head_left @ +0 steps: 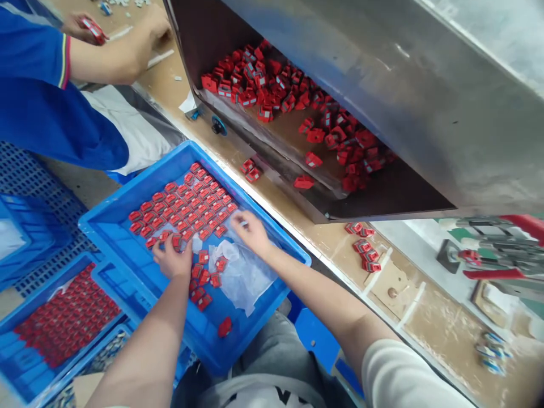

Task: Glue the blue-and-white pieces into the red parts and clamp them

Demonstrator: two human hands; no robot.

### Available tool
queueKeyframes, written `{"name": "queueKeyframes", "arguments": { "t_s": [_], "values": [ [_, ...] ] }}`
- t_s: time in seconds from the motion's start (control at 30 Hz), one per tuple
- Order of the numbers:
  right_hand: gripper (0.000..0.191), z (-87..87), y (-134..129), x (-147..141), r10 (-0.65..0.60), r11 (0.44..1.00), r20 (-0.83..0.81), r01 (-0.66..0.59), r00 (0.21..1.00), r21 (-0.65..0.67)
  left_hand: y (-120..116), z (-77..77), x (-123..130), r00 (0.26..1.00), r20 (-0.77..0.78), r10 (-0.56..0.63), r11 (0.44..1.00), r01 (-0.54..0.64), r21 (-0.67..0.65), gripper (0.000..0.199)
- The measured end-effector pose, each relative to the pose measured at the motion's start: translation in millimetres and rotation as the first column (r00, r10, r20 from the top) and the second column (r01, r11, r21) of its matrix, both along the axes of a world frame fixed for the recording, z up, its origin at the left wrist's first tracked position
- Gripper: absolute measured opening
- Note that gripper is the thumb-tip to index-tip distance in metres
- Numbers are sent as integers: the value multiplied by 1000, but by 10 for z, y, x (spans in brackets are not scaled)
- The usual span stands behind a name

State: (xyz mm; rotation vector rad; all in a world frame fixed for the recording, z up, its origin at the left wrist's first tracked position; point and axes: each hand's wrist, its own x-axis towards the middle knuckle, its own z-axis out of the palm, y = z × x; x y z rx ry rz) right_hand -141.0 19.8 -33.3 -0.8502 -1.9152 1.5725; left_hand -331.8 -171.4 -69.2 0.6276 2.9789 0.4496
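Note:
Rows of small red parts (187, 204) stand in a blue tray (140, 283) in front of me. My left hand (173, 256) is at the near-left edge of the rows, its fingers curled down on a red part (176, 241). Over the right end of the rows is my right hand (251, 229), thumb and fingers pressed together; anything between them is too small to make out. Loose red parts (204, 276) and a crumpled translucent sheet (244, 275) lie in the near half of the tray.
A metal housing (382, 85) with a heap of red parts (263, 85) inside rises beyond the bench (272, 195). Another person's arm (106, 59) works at the upper left. A second blue tray of red parts (72, 317) sits lower left. Clamp tools (501, 255) lie right.

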Motion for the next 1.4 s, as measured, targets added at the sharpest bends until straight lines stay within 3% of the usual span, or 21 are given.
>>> {"name": "queueKeyframes", "arguments": {
  "t_s": [0.03, 0.07, 0.13, 0.17, 0.23, 0.3, 0.37, 0.47, 0.53, 0.63, 0.77, 0.83, 0.9, 1.03, 1.13, 1.2, 1.4],
  "values": [
    [45, -150, -145, 31, 171, 968, 136, -192, 976, 161, -3, -10, 10, 1000, -5, 19, 1000, -19, 23, 67],
    [47, -282, -245, 72, 301, 887, 270, -372, 915, 274, 2, -14, 21, 1000, -6, 28, 999, -28, 38, 66],
    [53, -480, -334, 166, 421, 712, 473, -605, 774, 355, 35, -1, 47, 1000, 8, 23, 999, -23, 32, 64],
    [54, -540, -347, 212, 433, 664, 533, -657, 727, 358, 61, 14, 58, 1000, 20, 17, 1000, -17, 10, 66],
    [55, -586, -367, 282, 401, 649, 573, -663, 715, 373, 119, 43, 74, 999, 45, 7, 999, -5, -52, 75],
    [55, -548, -425, 306, 332, 689, 524, -581, 784, 433, 161, 51, 72, 998, 66, 3, 994, 4, -107, 83],
    [53, -457, -534, 276, 339, 682, 450, -546, 826, 487, 170, 34, 54, 996, 88, 4, 993, 6, -122, 81],
    [46, -301, -752, 144, 517, 518, 481, -706, 708, 482, 132, 10, 27, 994, 105, 7, 997, 0, -72, 69],
    [48, -225, -891, 28, 525, 448, 601, -796, 603, 407, 103, 12, 22, 994, 110, -3, 1000, 7, -29, 62],
    [62, -170, -1055, -111, 446, 476, 723, -824, 527, 308, 90, 22, 22, 991, 130, -33, 999, 35, -10, 58],
    [77, -204, -1238, -166, 423, 535, 697, -780, 580, 324, 120, 8, -18, 989, 131, -66, 995, 74, -64, 72],
    [83, -284, -1315, -157, 456, 488, 669, -793, 587, 364, 128, -12, -59, 990, 117, -83, 993, 93, -77, 73],
    [84, -402, -1363, -148, 510, 399, 649, -824, 564, 403, 124, -35, -98, 989, 109, -103, 992, 110, -60, 67],
    [68, -630, -1370, -176, 593, 291, 612, -848, 524, 444, 99, -87, -105, 988, 127, -90, 994, 83, 65, 56],
    [78, -702, -1339, -232, 613, 257, 603, -851, 510, 459, 82, -134, -61, 992, 109, -64, 979, 42, 198, 48],
    [85, -698, -1309, -272, 606, 234, 621, -858, 497, 458, 64, -159, -59, 996, 61, -63, 956, 42, 290, 40],
    [69, -592, -1264, -398, 594, 157, 659, -870, 461, 467, 51, -71, -258, 997, -59, -52, 842, 76, 535, 33]
  ]
}}
